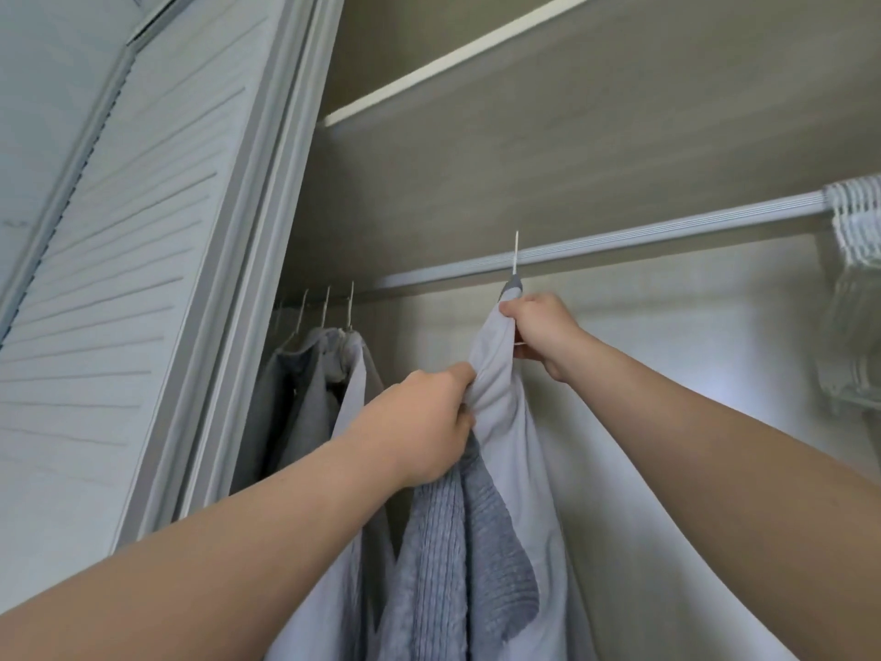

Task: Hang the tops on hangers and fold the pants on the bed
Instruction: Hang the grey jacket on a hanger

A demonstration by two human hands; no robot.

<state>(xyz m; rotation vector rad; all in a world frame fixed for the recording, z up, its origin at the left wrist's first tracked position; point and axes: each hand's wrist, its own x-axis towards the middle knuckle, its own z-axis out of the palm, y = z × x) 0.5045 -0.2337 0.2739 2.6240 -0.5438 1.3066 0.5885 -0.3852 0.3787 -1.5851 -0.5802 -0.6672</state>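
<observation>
Nearest, my left hand (424,422) bunches the fabric of a pale top (510,450) in curled fingers, with a grey ribbed knit (429,565) hanging just beneath. Just beyond, my right hand (538,331) grips the top's upper end, fingers closed round it. The white hanger (516,252) rises from there, its thin hook crossing the closet rod (643,236); whether it rests on the rod I cannot tell. Farther left, hung tops (324,374) crowd the rod; far right, empty hangers (853,260). A shelf (429,73) runs above.

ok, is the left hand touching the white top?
Touching. The head view shows the left hand gripping a bunched fold of the white top, fingers curled round the fabric.
</observation>
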